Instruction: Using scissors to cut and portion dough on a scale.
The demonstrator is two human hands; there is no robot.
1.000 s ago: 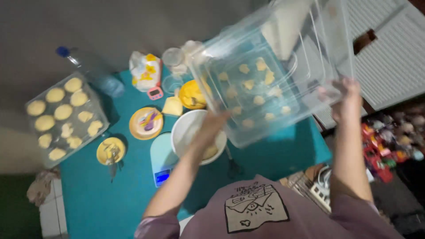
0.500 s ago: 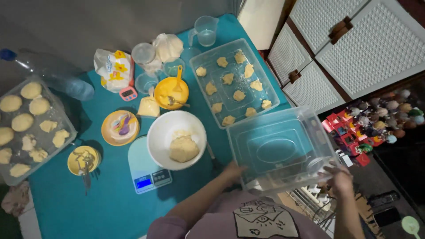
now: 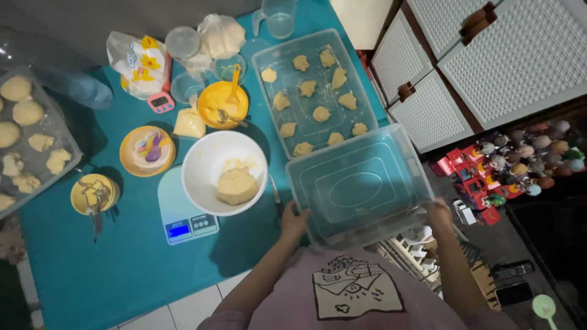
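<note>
Both hands clamp the empty clear tub (image 3: 361, 183), left hand (image 3: 295, 221) at its seven o'clock corner, right hand (image 3: 438, 214) at five o'clock, keeping it level over the teal surface (image 3: 122, 269) edge. Half a second ago it hung lower right; now it sits closer to the dough tray (image 3: 315, 91) at twelve o'clock.

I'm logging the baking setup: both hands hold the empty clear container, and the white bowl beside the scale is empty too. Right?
Not quite. In the head view the white bowl beside the scale holds a lump of dough. The left hand and right hand do hold the empty clear container.
</note>
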